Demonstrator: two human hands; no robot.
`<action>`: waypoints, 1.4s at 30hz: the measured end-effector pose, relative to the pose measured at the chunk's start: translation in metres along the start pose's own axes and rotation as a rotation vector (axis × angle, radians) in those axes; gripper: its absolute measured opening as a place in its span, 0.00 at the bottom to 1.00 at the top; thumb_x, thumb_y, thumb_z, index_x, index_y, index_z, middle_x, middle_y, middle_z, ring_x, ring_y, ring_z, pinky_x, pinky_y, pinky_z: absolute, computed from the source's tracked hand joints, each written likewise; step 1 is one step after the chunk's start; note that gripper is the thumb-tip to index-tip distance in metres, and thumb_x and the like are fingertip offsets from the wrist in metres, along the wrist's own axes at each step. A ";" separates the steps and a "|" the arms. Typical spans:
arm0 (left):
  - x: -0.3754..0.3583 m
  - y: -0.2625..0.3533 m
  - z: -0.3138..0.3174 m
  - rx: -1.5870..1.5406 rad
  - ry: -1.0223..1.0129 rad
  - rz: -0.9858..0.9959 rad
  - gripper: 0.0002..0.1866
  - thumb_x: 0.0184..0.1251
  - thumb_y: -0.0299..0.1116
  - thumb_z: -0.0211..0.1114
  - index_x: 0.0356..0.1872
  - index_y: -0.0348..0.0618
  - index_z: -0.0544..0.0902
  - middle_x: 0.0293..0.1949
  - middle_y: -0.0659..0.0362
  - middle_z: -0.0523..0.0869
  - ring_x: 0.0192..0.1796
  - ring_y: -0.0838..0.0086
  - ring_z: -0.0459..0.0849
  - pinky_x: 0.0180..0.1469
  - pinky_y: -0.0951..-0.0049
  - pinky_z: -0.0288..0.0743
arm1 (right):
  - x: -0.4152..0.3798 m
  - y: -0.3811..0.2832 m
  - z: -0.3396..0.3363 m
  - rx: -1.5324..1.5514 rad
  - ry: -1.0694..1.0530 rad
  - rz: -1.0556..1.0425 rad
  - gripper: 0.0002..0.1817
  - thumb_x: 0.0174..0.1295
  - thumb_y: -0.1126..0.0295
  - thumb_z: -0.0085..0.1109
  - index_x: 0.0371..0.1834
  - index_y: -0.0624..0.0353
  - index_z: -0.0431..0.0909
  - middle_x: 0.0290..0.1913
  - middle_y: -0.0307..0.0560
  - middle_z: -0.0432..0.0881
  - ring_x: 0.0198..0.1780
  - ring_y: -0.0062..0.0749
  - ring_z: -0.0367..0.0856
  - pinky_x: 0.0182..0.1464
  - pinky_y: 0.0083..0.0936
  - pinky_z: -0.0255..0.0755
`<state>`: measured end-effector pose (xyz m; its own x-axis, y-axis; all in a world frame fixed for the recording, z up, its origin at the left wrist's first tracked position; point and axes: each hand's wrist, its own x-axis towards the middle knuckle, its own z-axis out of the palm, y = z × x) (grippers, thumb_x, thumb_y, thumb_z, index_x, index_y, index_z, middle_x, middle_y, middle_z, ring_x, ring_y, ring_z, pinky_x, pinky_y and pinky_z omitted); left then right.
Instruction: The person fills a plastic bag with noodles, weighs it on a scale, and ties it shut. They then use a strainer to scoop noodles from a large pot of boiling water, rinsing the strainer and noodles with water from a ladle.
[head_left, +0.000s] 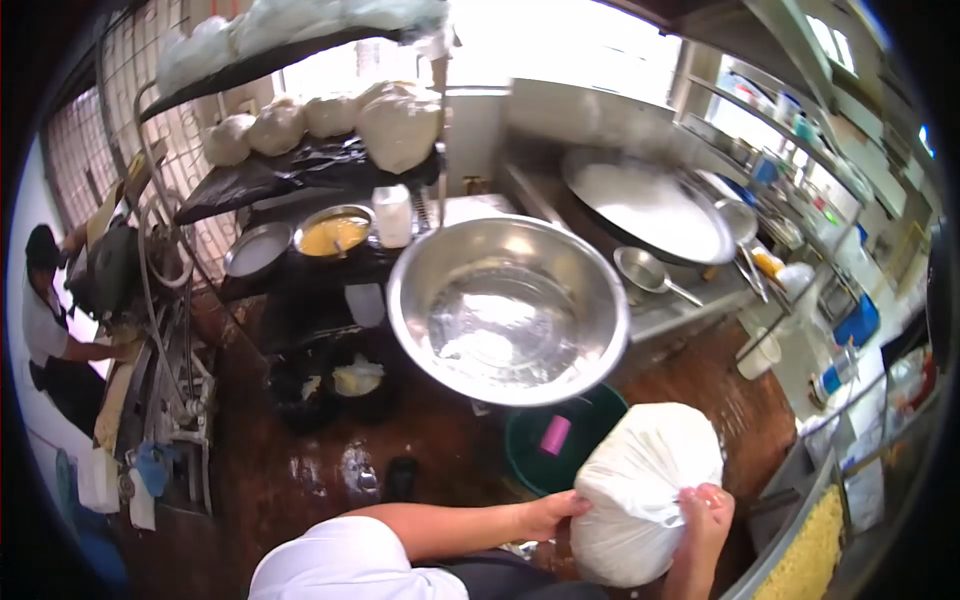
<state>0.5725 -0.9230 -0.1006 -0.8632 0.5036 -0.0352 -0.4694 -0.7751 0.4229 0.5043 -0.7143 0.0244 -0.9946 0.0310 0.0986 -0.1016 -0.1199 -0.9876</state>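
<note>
Clearly, the white bag (640, 510) sits between both hands' pinching fingers (690, 495).

The left hand (553, 513) and right hand (706, 508) grip a full white plastic bag (650, 480), the right at its gathered part. Near it stand a large round silver metal basin (510, 370) and a dark green round plastic tub (525, 462) holding a pink cylindrical object (555, 435).
</note>
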 end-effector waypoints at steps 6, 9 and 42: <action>-0.141 0.139 -0.122 0.034 0.146 0.359 0.42 0.61 0.48 0.71 0.72 0.42 0.63 0.69 0.58 0.70 0.70 0.65 0.68 0.72 0.57 0.61 | -0.003 -0.029 0.289 -0.286 -0.671 -0.169 0.18 0.56 0.76 0.67 0.13 0.60 0.69 0.13 0.35 0.65 0.17 0.19 0.62 0.21 0.25 0.53; -0.203 0.234 -0.160 -0.032 0.181 0.504 0.41 0.65 0.55 0.65 0.72 0.42 0.62 0.71 0.55 0.68 0.72 0.62 0.67 0.73 0.55 0.60 | 0.009 -0.050 0.426 -0.418 -1.049 -0.398 0.21 0.57 0.69 0.69 0.13 0.62 0.68 0.13 0.44 0.63 0.16 0.28 0.62 0.21 0.31 0.52; -0.151 0.469 -0.117 0.688 0.450 0.693 0.27 0.67 0.40 0.61 0.63 0.36 0.70 0.46 0.56 0.82 0.44 0.73 0.83 0.44 0.77 0.75 | -0.010 0.083 0.209 -1.032 0.277 0.266 0.17 0.61 0.58 0.64 0.46 0.58 0.85 0.40 0.47 0.88 0.42 0.33 0.86 0.47 0.28 0.78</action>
<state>0.4608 -1.4073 -0.0030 -0.9560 -0.2591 0.1373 0.2327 -0.3857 0.8928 0.5018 -0.9318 -0.0332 -0.9307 0.3639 -0.0361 0.3081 0.7271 -0.6135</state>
